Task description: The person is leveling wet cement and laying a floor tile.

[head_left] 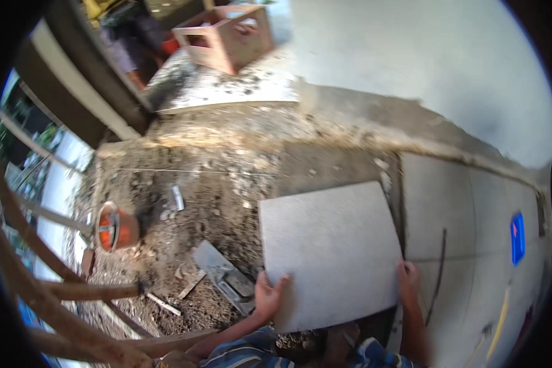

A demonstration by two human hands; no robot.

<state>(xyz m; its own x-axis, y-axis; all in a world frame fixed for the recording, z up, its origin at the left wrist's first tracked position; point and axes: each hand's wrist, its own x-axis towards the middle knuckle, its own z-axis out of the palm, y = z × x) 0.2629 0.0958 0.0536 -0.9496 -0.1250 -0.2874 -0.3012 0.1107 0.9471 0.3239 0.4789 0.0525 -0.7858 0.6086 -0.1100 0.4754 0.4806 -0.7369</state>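
A large square grey floor tile [331, 251] is held between my two hands, tilted over the ground in front of me. My left hand [268, 297] grips its left edge near the lower corner, with the thumb on the top face. On the opposite edge, my right hand [408, 281] is closed around the lower right side. Some fingers of both hands are hidden beneath the tile. Just left of the tile, a flat trowel [222, 273] with a handle lies on the rough soil. Laid tiles [437, 211] form the floor to the right.
An orange bucket [121, 228] stands on the left, near wooden poles [92, 291]. A thin string [190, 172] crosses the dirt. Dark rod [437, 276] and blue object [518, 238] rest on the tiles. Behind are a wooden crate [227, 40], a wall [423, 55] and a person [129, 37].
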